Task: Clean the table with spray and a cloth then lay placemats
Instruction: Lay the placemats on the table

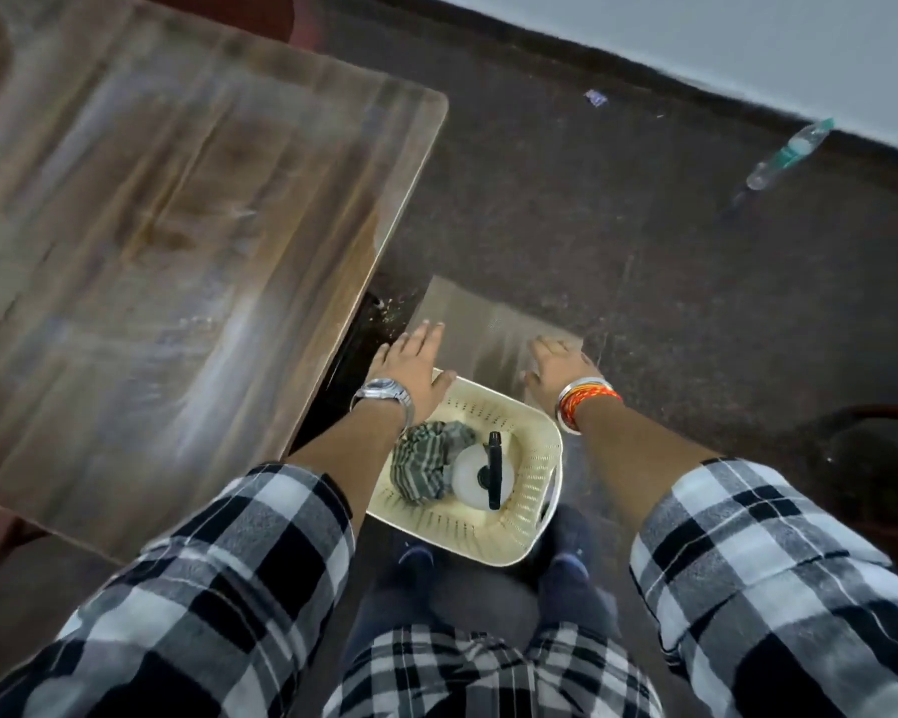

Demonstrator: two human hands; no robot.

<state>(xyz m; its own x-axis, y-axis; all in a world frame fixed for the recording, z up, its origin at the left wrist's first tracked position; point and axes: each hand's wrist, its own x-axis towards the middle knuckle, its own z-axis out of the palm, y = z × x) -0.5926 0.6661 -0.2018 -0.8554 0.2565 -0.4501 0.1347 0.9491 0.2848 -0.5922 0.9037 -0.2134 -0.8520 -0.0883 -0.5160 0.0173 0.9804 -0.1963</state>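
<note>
A grey-beige placemat [480, 323] lies low over the dark floor, just beyond a cream plastic basket [532, 489]. My left hand [410, 362], with a metal watch on the wrist, grips the placemat's left edge with its fingers stretched along it. At the mat's right corner my right hand [556, 370], wearing orange bangles, curls around the edge. A crumpled striped cloth [426, 466] and a white spray bottle [480, 476] with a black nozzle sit inside the basket. The wooden table [177, 241] fills the left side, its surface blurred and streaked.
The basket stands on the floor between my feet, right of the table's near corner. A plastic water bottle [789, 155] lies on the floor by the far wall. A dark chair [872, 458] is at the right edge.
</note>
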